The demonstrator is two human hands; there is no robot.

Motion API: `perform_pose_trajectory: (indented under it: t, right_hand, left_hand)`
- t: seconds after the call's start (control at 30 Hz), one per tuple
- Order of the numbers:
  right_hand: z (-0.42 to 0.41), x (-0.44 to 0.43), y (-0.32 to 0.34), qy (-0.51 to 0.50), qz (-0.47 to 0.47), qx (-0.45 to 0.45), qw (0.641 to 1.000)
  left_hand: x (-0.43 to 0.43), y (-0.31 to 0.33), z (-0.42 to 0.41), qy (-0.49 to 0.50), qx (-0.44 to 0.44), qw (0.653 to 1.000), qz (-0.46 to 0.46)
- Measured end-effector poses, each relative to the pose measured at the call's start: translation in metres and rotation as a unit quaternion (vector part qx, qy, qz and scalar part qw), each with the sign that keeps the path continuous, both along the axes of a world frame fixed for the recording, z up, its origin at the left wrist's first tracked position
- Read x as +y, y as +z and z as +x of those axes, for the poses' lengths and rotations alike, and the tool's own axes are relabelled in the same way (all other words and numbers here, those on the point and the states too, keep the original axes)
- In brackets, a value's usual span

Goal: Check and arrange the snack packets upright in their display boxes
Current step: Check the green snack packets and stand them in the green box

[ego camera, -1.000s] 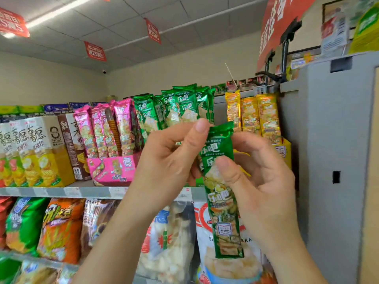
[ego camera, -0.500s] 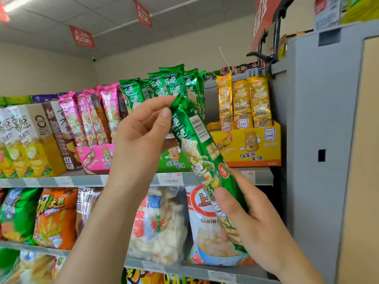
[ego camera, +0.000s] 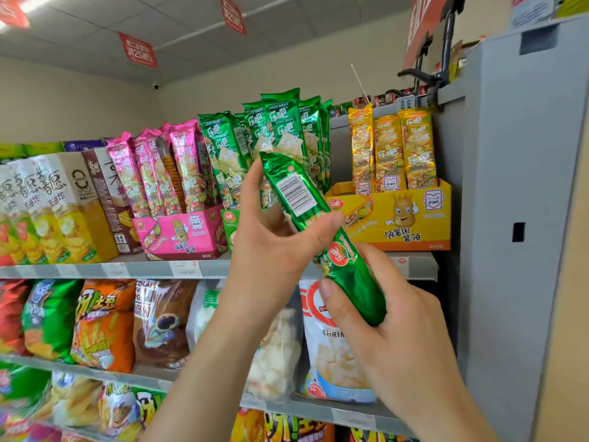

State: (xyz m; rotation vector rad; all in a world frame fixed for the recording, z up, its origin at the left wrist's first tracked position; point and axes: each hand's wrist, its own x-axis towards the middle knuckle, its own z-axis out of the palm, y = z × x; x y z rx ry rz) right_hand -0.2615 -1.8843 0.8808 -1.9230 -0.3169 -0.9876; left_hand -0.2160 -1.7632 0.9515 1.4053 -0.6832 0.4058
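Found the pink packets (ego camera: pixel 159 173) at the left standing upright, a little fanned, in the pink display box (ego camera: pixel 178 232). Next right, saw the green packets (ego camera: pixel 255 135) upright too in the green display box (ego camera: pixel 230 221), mostly hidden behind the hands. At the far right, counted 3 yellow packets (ego camera: pixel 390 151) in front, straight in the yellow display box (ego camera: pixel 401 218).

Judged the task well along but not finished. Noted 1 green packet (ego camera: pixel 306 199) out of any box, held tilted in the air in front of the green row, barcode side toward the camera, top end up-left and bottom end down-right. Judged the rest as finishing the check and standing it in among the others. Could not tell whether a gap waited for it.

Gripped by both hands. Pinched at the middle by the left hand (ego camera: pixel 271 247), raised in front of the green box, with the thumb across the front just below the barcode and a finger up along the left edge. Clasped at the bottom end by the right hand (ego camera: pixel 392 320), lower and nearer, with the thumb on the lower front and fingers curled behind.
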Motion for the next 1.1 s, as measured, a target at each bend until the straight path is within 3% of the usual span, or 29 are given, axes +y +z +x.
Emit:
perform_pose_trajectory:
  t: [0.2,0.3,0.43,0.57,0.77,0.87,1.1]
  right_hand:
    - [0.002,0.000,0.000,0.024,0.012,-0.004,1.000]
    - [0.003,-0.002,-0.001,0.116,0.049,0.017,0.992]
    - [0.002,-0.004,-0.005,0.289,0.151,0.085,0.942]
    - [0.001,-0.002,-0.010,0.344,0.196,0.111,0.911]
    - [-0.002,-0.009,-0.015,0.328,0.216,0.107,0.914]
    - [-0.003,-0.013,-0.015,0.363,0.230,0.105,0.897]
    - [-0.004,-0.006,-0.018,0.292,0.219,0.045,0.930]
  left_hand:
    - [-0.003,-0.021,-0.006,-0.068,0.037,0.997,-0.006]
    - [0.000,-0.020,-0.006,-0.037,0.025,0.999,-0.007]
    - [0.007,-0.008,-0.007,0.010,-0.013,1.000,-0.008]
    - [0.007,-0.002,-0.004,0.013,0.007,0.998,-0.057]
    - [0.011,0.001,0.001,-0.028,0.022,0.990,-0.134]
    - [0.011,0.001,0.002,-0.055,0.054,0.980,-0.183]
    - [0.009,-0.013,0.004,-0.092,0.047,0.989,-0.106]
